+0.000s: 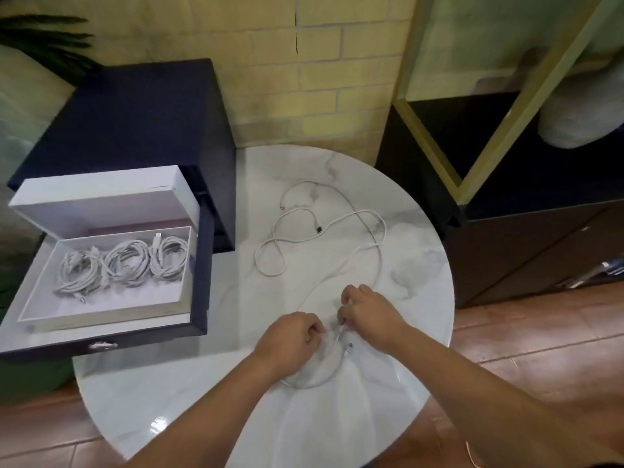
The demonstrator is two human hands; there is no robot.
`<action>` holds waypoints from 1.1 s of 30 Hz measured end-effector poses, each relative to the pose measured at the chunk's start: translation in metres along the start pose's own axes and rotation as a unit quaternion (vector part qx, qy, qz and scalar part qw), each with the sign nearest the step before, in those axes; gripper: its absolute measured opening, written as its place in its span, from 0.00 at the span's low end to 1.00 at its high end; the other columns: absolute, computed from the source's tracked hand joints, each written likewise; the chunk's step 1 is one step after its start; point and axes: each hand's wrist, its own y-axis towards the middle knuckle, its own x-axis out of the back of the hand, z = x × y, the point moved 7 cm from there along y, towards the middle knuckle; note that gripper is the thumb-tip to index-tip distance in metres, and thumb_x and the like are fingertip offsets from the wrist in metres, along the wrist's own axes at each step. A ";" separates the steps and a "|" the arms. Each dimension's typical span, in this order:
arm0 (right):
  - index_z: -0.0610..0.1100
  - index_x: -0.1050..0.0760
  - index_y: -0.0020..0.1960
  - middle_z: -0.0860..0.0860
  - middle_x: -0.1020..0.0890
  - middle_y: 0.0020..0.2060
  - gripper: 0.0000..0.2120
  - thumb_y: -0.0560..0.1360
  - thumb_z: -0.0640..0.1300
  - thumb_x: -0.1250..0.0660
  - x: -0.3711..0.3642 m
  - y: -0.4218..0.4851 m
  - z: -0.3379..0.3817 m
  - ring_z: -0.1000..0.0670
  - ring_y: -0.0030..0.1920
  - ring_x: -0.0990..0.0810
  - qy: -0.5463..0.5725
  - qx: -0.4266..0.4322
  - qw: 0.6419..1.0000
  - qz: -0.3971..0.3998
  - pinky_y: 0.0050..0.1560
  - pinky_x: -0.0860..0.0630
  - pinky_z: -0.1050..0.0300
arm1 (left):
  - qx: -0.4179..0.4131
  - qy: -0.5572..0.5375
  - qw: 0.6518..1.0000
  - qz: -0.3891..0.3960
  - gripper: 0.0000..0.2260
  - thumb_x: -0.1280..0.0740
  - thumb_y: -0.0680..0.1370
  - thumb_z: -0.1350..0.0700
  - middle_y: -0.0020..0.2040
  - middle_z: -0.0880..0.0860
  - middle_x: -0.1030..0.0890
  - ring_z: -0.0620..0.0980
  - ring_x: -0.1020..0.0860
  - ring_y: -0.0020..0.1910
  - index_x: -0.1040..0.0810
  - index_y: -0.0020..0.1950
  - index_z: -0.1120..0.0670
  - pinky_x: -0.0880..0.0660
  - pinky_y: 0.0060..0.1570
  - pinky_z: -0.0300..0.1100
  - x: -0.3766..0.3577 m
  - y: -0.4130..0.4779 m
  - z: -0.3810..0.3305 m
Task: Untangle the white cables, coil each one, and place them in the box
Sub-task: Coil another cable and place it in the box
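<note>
Toward the near edge of the round marble tabletop [422, 298], the left hand [293, 336] and right hand [368, 309] each pinched a white cable [337, 336] with curled fingers. More loose cable [319, 229] sprawled toward the far edge. Beyond the left edge, an open white box [101, 211] in a dark drawer [202, 265] held three coiled cables [125, 265].

— How do the 2 arms lie?
— Both forearms are bare and reach forward, converging.
— The hands?
— The left hand [293, 336] is knuckles-up, its fingers curled round the white cable [337, 336]. The right hand [369, 312] is just beside it and slightly farther out, fingertips pinching the same cable.
</note>
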 end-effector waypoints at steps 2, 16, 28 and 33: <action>0.47 0.23 0.56 0.48 0.28 0.56 0.11 0.77 0.39 0.39 0.002 0.001 -0.005 0.44 0.55 0.30 -0.004 0.004 1.000 -0.007 0.45 0.36 0.55 | -0.001 0.002 1.000 -0.025 0.08 0.39 0.78 0.54 0.48 0.46 0.21 0.48 0.22 0.48 0.20 0.52 0.51 0.27 0.48 0.40 0.003 0.002 -0.003; 0.49 0.22 0.41 0.52 0.18 0.38 0.08 0.76 0.39 0.35 0.085 -0.002 -0.019 0.58 0.34 0.24 0.425 -0.099 0.895 -0.090 0.41 0.25 0.61 | 0.084 -0.293 0.940 -0.150 0.13 0.34 0.77 0.43 0.49 0.45 0.18 0.41 0.22 0.50 0.19 0.52 0.51 0.28 0.48 0.34 0.066 0.012 -0.043; 0.53 0.30 0.64 0.57 0.27 0.55 0.17 0.77 0.44 0.33 0.188 0.017 -0.004 0.58 0.50 0.25 0.269 -0.023 0.934 -0.233 0.51 0.25 0.63 | 0.024 -0.381 0.905 -0.187 0.11 0.45 0.80 0.58 0.30 0.47 0.30 0.45 0.32 0.29 0.23 0.45 0.52 0.31 0.34 0.41 0.148 -0.009 -0.071; 0.53 0.38 0.73 0.56 0.35 0.67 0.26 0.77 0.43 0.35 0.235 0.033 0.033 0.58 0.65 0.35 0.211 0.051 0.928 -0.304 0.65 0.35 0.64 | -0.030 -0.363 0.916 -0.169 0.15 0.43 0.82 0.50 0.27 0.43 0.34 0.42 0.37 0.24 0.23 0.39 0.50 0.40 0.28 0.37 0.182 -0.028 -0.085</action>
